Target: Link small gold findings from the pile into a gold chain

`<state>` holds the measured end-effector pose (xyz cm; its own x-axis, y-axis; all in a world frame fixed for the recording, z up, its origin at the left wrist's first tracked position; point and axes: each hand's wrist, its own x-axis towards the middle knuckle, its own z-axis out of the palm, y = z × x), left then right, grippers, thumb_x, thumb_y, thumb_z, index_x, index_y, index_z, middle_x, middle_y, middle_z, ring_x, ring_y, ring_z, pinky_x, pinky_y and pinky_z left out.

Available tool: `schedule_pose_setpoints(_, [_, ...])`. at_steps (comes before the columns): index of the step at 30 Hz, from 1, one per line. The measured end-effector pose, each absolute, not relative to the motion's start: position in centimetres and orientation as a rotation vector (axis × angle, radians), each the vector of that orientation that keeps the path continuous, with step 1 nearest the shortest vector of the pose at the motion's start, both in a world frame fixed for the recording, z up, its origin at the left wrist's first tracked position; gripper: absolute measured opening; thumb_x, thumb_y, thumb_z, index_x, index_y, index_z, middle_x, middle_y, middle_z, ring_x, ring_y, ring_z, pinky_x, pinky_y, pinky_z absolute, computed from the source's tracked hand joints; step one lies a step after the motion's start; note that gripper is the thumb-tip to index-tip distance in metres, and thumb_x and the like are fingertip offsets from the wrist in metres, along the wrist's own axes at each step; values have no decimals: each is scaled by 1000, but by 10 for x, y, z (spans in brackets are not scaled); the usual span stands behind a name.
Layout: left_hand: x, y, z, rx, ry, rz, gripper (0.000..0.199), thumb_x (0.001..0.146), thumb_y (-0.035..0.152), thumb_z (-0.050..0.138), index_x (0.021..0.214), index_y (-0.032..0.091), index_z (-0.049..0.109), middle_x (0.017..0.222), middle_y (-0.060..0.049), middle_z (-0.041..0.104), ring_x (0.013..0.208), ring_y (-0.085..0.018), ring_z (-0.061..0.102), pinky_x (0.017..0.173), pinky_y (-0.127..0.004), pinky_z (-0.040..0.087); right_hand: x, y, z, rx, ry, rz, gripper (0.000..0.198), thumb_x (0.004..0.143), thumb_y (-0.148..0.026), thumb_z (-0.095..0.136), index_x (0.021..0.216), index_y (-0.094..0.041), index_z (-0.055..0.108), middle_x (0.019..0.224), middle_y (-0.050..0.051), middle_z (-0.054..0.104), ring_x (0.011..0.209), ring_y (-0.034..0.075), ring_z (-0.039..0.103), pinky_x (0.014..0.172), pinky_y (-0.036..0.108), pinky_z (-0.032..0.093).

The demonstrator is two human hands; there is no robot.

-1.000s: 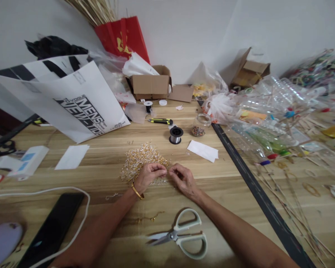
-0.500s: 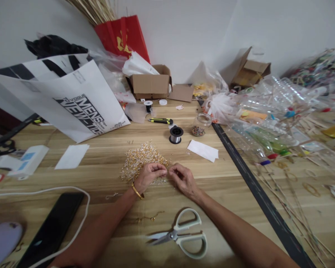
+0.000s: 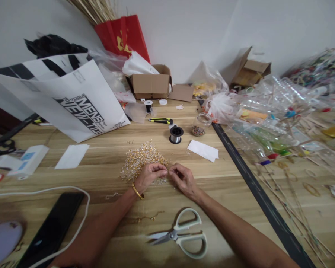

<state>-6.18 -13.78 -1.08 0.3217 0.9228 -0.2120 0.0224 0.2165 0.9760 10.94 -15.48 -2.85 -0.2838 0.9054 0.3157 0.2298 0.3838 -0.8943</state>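
Note:
A heap of small gold and clear beads (image 3: 141,158) lies on the wooden table. At its near right edge my left hand (image 3: 151,175), with a gold bangle at the wrist, is closed in a pinch. Just beside it, my right hand (image 3: 182,179) pinches too, the fingertips of both almost meeting. Whatever they hold is too small to make out. Closer to me are scissors (image 3: 181,234) with pale handles, blades pointing left. A short gold beaded chain (image 3: 150,217) rests left of them.
Beyond the beads stand a wire spool (image 3: 175,134), a glass jar of beads (image 3: 198,128) and a yellow cutter (image 3: 161,120). White paper (image 3: 203,150) lies to the right. A phone (image 3: 54,227) and white cable are at left; plastic bottles (image 3: 257,130) crowd the right.

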Motion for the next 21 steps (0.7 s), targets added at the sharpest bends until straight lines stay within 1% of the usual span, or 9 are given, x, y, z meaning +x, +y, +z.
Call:
schedule_pose_setpoints(6, [-61, -138, -10, 1167, 1064, 820, 17, 61, 24, 71, 68, 10, 65, 59, 0, 62, 56, -9, 53, 58, -21, 43, 109, -154, -29, -1014, -1731, 957, 15, 84, -26, 51, 76, -16, 57, 64, 0, 54, 56, 11, 46, 51, 21, 36])
schedule_pose_setpoints(21, [-62, -138, -9, 1191, 1068, 835, 16, 64, 25, 69, 69, 10, 65, 58, 0, 61, 56, -10, 53, 57, -21, 42, 109, -156, -27, -1041, -1754, 949, 13, 83, -24, 51, 73, -16, 55, 60, -1, 51, 52, 10, 44, 48, 20, 35])
